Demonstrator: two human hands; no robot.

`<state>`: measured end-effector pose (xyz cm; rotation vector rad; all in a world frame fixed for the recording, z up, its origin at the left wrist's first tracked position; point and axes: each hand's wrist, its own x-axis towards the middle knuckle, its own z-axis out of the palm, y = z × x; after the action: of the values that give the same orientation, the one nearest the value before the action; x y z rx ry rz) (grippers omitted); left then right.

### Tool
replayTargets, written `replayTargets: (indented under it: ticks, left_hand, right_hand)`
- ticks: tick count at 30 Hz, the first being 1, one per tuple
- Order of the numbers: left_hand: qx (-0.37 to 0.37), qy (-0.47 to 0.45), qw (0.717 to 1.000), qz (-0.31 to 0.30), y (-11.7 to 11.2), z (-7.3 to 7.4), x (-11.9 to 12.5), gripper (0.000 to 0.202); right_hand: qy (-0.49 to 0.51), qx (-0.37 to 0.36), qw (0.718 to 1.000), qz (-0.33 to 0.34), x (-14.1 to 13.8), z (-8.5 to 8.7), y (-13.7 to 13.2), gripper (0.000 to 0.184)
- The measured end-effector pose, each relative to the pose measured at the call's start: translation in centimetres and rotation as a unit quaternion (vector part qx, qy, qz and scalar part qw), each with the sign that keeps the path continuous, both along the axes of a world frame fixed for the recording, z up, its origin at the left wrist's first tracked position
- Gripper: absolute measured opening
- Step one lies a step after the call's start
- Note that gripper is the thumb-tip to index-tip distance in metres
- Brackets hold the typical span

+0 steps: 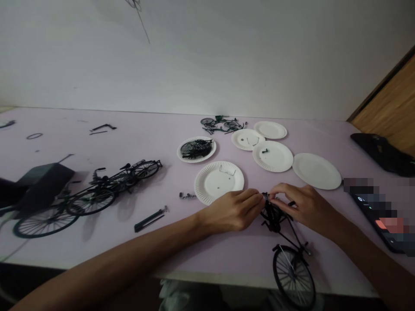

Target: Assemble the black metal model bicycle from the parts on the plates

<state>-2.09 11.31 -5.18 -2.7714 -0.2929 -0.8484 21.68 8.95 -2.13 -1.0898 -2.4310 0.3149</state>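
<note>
Down at the front edge of the lilac table [145, 147], left hand [231, 211] and right hand [308, 207] pinch closed on the top end of a black model bicycle [289, 238]. One spoked wheel's on; two fuller bikes [90, 201] lie left, loose bits on paper plates [210, 185].

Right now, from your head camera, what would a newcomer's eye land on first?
First, the black model bicycle, held between the left hand and right hand at lower right, its spoked wheel reaching past the front edge of the table. Next come the white paper plates clustered mid-table, and the larger black model bicycles at left.
</note>
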Motion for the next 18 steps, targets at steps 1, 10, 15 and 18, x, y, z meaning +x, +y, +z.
replayTargets:
  ticks: [1, 10, 15, 18]
  left_hand:
    - [0.000, 0.004, 1.000, 0.005, -0.04, -0.09, 0.05, 0.022]
    - [0.061, 0.004, 0.998, 0.025, -0.42, 0.22, 0.34, 0.017]
    - [0.060, 0.000, 0.998, 0.009, -0.43, 0.26, 0.38, 0.018]
    - [0.055, 0.001, 0.998, 0.003, -0.43, 0.20, 0.40, 0.020]
  right_hand:
    - [-0.003, 0.004, 1.000, -0.003, -0.02, -0.07, 0.04, 0.012]
    - [-0.010, 0.005, 1.000, 0.004, 0.17, -0.64, 0.23, 0.014]
    - [-0.008, 0.016, 1.000, 0.015, 0.10, -0.72, 0.26, 0.013]
    - [-0.023, 0.026, 0.999, 0.023, 0.08, -0.82, 0.27, 0.013]
